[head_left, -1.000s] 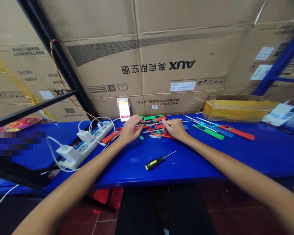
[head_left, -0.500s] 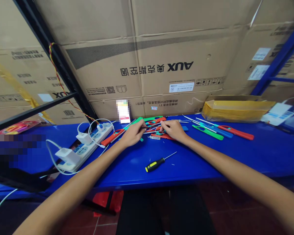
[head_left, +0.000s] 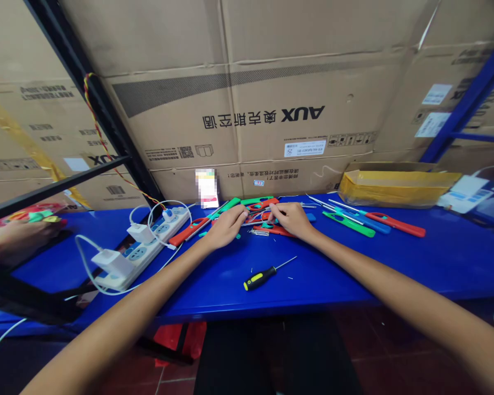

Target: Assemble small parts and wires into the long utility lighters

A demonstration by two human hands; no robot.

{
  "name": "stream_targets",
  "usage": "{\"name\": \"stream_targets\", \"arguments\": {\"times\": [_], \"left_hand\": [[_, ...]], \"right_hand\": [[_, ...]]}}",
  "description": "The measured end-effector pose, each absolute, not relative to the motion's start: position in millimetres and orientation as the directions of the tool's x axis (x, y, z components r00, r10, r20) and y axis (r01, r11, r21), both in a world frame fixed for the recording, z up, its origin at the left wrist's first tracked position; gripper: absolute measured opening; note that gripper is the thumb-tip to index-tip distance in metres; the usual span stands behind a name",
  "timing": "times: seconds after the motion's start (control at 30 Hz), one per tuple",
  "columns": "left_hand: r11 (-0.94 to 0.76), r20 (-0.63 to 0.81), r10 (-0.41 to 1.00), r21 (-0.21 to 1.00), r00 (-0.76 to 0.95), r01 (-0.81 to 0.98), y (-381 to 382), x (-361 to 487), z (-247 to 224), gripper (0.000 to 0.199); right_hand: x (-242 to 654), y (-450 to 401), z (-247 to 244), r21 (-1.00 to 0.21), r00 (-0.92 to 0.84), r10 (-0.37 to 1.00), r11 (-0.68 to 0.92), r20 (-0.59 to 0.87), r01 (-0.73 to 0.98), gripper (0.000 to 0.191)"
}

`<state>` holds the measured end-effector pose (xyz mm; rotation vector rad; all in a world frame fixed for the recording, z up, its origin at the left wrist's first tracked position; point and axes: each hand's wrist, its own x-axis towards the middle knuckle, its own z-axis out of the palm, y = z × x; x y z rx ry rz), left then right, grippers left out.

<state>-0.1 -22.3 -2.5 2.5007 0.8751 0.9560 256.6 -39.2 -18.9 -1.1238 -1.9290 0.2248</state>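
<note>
Both hands are over a pile of lighter parts on the blue table [head_left: 333, 263]. My left hand [head_left: 227, 226] is closed, its fingertips pinched on something too small to make out. Just to its right, my right hand [head_left: 291, 218] is closed too, with thumb and finger at a thin white wire; what they grip is unclear. Around them lie red and green handles and metal rods, among them a red lighter [head_left: 186, 232] left of my left hand. A small clear part [head_left: 259, 232] sits below the hands. Nearer the front edge rests a black and yellow screwdriver [head_left: 260, 278].
A white power strip [head_left: 148, 247] with plugs and cables is at the left. Finished-looking lighters [head_left: 395, 224] and a yellow-taped box [head_left: 399, 186] are at the right. A phone [head_left: 207, 189] leans against the carton [head_left: 263, 88]. Another person's hand [head_left: 22, 238] is at the far left.
My left hand has shifted slightly right and its fingers point more toward my right hand. Another person's hand with colourful pieces now shows at the far left.
</note>
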Motion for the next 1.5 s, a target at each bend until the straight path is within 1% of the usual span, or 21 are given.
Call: {"name": "stream_targets", "arguments": {"times": [0.07,0.23,0.37,0.47,0.53,0.67,0.8,1.03,1.13,1.27,1.37,1.5], "left_hand": [[-0.754,0.487,0.648,0.517,0.586,0.404,-19.6,-2.8,-3.6,0.033],[-0.667,0.403,0.690,0.676,0.601,0.312,-18.5,-7.9,-5.3,0.032],[-0.651,0.422,0.689,0.718,0.589,0.246,-18.8,-9.6,-5.0,0.030],[-0.674,0.455,0.683,0.694,0.571,0.253,-18.9,-10.6,-3.6,0.029],[-0.710,0.479,0.667,0.642,0.571,0.290,-19.3,-10.8,-2.5,0.027],[-0.784,0.515,0.601,0.528,0.611,0.327,-20.2,-10.1,-1.8,0.025],[-0.796,0.522,0.591,0.504,0.615,0.337,-21.0,-9.2,-1.5,0.023],[-0.751,0.504,0.651,0.535,0.568,0.386,-20.9,-8.4,-1.2,0.022],[-0.737,0.496,0.665,0.558,0.558,0.382,-20.4,-8.5,-2.0,0.023],[-0.740,0.504,0.662,0.556,0.554,0.379,-19.5,-8.7,-1.7,0.022],[-0.708,0.485,0.690,0.609,0.537,0.358,-18.2,-8.2,-0.7,0.020],[-0.664,0.463,0.715,0.686,0.524,0.299,-16.9,-7.6,-0.5,0.018]], "right_hand": [[255.6,-40.8,-18.6,-0.541,-0.223,0.779,0.581,0.586,0.608,0.058],[252.7,-41.1,-17.1,-0.583,-0.205,0.777,0.594,0.595,0.554,0.061],[255.2,-32.9,-16.2,-0.624,-0.234,0.777,0.615,0.585,0.482,0.067],[257.9,-26.9,-18.4,-0.680,-0.209,0.799,0.593,0.564,0.431,0.069],[258.3,-25.1,-21.2,-0.705,-0.203,0.811,0.579,0.548,0.410,0.070],[255.8,-25.5,-26.1,-0.734,-0.251,0.818,0.575,0.517,0.361,0.069],[255.1,-28.2,-24.7,-0.679,-0.284,0.780,0.625,0.557,0.386,0.069],[259.0,-31.1,-21.6,-0.568,-0.291,0.720,0.683,0.630,0.459,0.069],[260.2,-29.0,-24.1,-0.563,-0.287,0.721,0.680,0.631,0.470,0.069],[261.2,-27.2,-25.8,-0.570,-0.278,0.720,0.680,0.636,0.461,0.066],[260.9,-28.6,-25.1,-0.526,-0.263,0.687,0.702,0.677,0.481,0.064],[259.6,-31.9,-24.0,-0.425,-0.268,0.617,0.738,0.740,0.524,0.058]]}}
